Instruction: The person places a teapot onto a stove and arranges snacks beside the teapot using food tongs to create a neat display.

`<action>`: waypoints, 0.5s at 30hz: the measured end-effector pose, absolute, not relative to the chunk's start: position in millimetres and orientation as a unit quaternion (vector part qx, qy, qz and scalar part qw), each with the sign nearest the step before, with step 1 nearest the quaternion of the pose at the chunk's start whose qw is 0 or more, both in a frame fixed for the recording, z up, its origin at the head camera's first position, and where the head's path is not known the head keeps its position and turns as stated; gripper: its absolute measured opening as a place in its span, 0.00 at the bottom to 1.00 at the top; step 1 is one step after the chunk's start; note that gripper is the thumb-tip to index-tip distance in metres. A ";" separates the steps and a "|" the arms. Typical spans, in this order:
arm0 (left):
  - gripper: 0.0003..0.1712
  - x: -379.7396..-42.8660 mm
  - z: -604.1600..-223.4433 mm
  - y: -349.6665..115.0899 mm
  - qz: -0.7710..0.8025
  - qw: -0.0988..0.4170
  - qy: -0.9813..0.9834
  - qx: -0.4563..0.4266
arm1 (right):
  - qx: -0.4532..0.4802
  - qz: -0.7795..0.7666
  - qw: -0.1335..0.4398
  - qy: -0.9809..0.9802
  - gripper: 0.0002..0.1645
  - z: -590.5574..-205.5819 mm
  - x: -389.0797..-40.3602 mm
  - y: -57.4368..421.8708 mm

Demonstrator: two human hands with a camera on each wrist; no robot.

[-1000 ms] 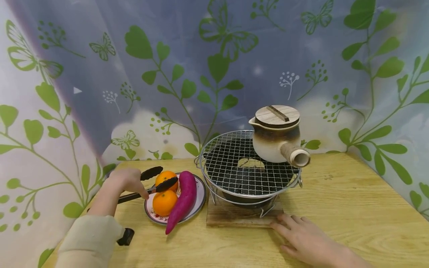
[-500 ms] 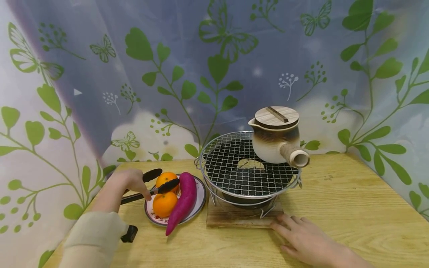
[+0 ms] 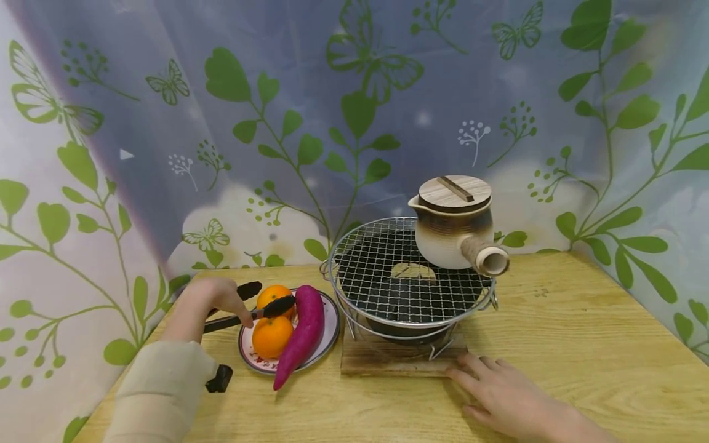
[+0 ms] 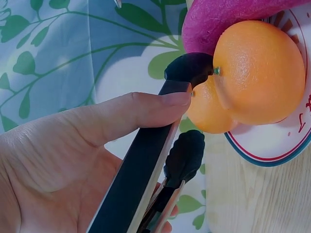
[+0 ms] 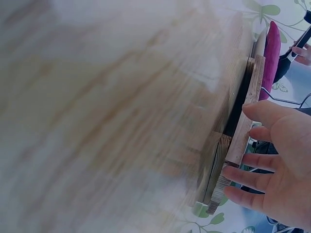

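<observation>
Tongs (image 4: pixel 131 179) edged rightward in our left hand (image 3: pixel 218 296) since a second ago.
Thumb and fingers clamp them near the oranges (image 3: pixel 272 338) on the plate (image 3: pixel 332 320); our right hand (image 3: pixel 501 394), fingers apart, touches the board (image 3: pixel 399 367).

"What do we see carrying the things?"
"We have a yellowish table (image 3: pixel 554 320) with wood grain."
"And what can we find directly on it?"
"We see a dark-rimmed plate (image 3: pixel 330 326) and, just beside it, a flat wooden board (image 3: pixel 388 362)."

The left hand (image 3: pixel 223 296) is curled in a grip; the right hand (image 3: pixel 501 391) rests outstretched.
</observation>
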State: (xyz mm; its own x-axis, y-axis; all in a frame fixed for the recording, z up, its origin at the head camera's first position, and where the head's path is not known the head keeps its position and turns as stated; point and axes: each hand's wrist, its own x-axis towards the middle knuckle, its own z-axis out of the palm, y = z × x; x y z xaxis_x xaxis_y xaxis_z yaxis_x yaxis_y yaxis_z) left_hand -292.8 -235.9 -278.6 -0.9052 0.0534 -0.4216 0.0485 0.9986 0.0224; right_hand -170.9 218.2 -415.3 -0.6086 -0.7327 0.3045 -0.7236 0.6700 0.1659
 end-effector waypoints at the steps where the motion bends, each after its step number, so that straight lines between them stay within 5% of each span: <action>1: 0.50 -293.1 -278.8 -235.7 0.006 0.218 0.976 0.026 | 0.406 -0.013 0.176 -0.897 0.35 -415.3 -170.9 218.1; 15: 0.46 -293.3 -281.8 -236.8 0.012 0.230 0.972 0.042 | 0.403 -0.013 0.180 -0.897 0.33 -414.7 -170.7 216.9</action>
State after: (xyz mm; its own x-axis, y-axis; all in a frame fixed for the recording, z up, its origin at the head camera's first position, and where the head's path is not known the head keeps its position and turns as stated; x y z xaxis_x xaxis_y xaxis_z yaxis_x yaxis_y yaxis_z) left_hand -293.3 -236.8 -281.8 -0.8908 0.0877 -0.4458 0.0769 0.9961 0.0423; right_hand -170.7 216.9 -414.7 -0.6106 -0.7279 0.3120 -0.7187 0.6748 0.1679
